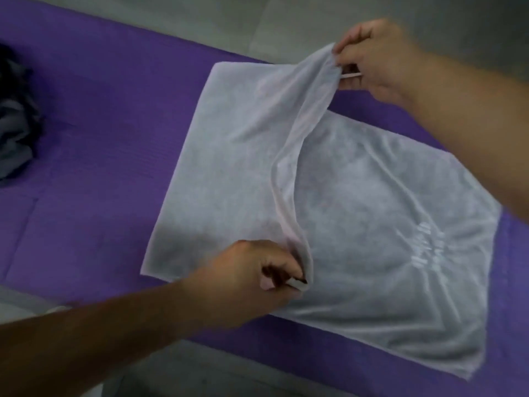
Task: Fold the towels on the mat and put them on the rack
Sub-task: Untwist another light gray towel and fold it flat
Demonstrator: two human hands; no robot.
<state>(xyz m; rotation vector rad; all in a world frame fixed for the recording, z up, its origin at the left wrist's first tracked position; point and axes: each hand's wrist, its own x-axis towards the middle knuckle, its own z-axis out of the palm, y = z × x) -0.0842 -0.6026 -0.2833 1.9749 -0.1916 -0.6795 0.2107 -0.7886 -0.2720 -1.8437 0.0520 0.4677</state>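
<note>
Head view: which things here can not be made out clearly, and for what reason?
- The rack: not in the head view at all; outside the frame.
- The dark cloth pile: cut by the left edge and blurred; what it holds is unclear.
- The print on the white towel: too blurred to read.
- The mat: both ends run past the frame edges.

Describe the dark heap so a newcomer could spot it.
Start at the purple mat. The dark heap sits on it at the picture's left edge. Unlike the white towel spread out nearby, it is crumpled, grey-black, and no hand touches it.
</note>
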